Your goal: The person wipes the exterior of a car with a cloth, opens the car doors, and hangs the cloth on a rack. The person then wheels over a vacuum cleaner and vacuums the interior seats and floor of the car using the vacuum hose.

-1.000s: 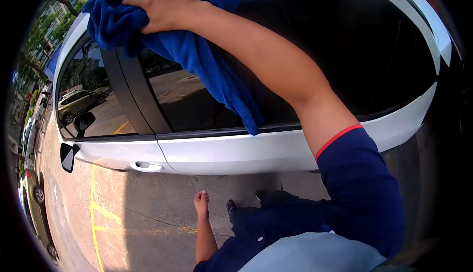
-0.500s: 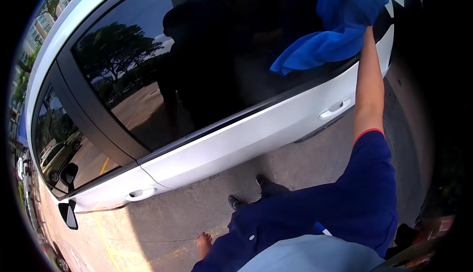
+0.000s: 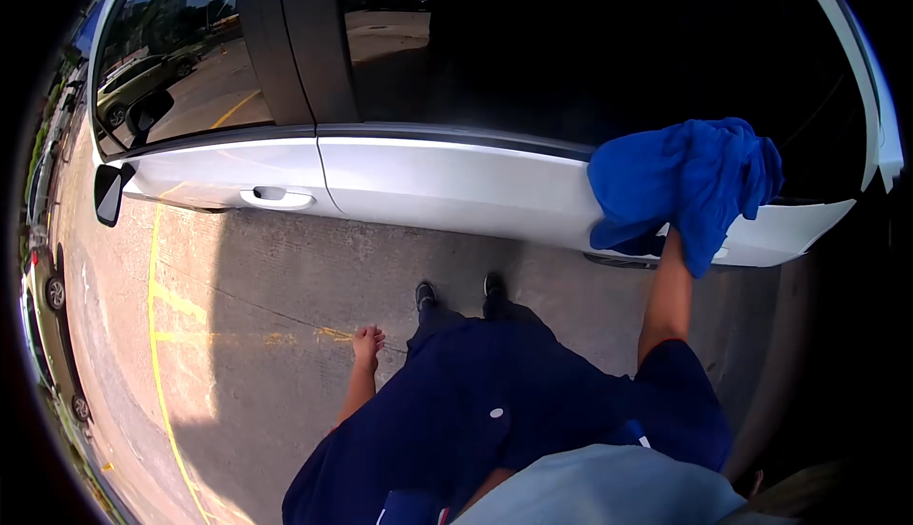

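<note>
From here, a blue cloth (image 3: pixel 680 173) against the white car (image 3: pixel 456 183) hides the right hand; I can't tell its grip. The left hand (image 3: pixel 368 342) hangs half-open, empty.

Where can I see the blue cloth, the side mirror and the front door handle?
Blue cloth (image 3: pixel 680 180), head view: its bunched middle.
Side mirror (image 3: pixel 108 195), head view: its glass.
Front door handle (image 3: pixel 279 202), head view: its white bar.

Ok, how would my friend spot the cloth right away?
Find the white car, then its big dark rear side window. Look along the window's bottom edge, where the right forearm meets a cloth. It's bright blue and crumpled, unlike the car's smooth surfaces.
</note>
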Motion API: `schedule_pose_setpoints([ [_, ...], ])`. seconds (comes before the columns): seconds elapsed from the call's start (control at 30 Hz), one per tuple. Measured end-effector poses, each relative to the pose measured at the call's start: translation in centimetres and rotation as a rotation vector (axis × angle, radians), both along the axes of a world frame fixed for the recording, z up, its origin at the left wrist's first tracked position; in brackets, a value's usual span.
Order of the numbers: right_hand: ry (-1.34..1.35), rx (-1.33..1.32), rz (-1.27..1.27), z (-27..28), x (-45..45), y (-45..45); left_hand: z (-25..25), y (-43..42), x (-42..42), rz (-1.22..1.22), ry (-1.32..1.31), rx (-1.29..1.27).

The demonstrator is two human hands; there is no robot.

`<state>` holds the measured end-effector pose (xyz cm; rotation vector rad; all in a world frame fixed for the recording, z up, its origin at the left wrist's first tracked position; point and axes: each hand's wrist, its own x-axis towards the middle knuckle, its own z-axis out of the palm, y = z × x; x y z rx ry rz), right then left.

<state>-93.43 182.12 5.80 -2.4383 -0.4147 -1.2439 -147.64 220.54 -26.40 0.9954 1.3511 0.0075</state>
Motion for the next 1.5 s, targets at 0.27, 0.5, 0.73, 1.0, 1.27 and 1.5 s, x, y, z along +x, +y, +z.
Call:
schedule_pose_setpoints([
  [0.27, -0.186, -0.231, 0.182, 15.3, 3.4, 21.1, -1.7, 3.1, -0.1, -0.083, -0.081, 0.115],
  [0.5, -0.03, -0.401, 0.734, -2.9, -9.4, 36.8, -3.1, 7.6, 1.7, -0.294, -0.091, 0.126],
  [0.73, 0.156, -0.349, 0.515, 0.6, -7.1, 27.1, 5.4, 7.1, 10.5, -0.285, -0.39, 0.246],
  [1.0, -0.125, -0.376, 0.415, 6.6, -6.1, 30.4, 16.1, 3.9, 19.8, -0.21, -0.829, 0.14],
  [1.27, 0.389, -0.335, 0.51, -8.7, -13.4, 18.1, 14.6, -1.9, 24.9, 0.073, -1.03, -0.665],
  [1.5, 0.822, 0.965, 0.327, -5.7, -13.9, 6.9, 16.4, -4.0, 24.5, -0.001, -0.99, -0.65],
])
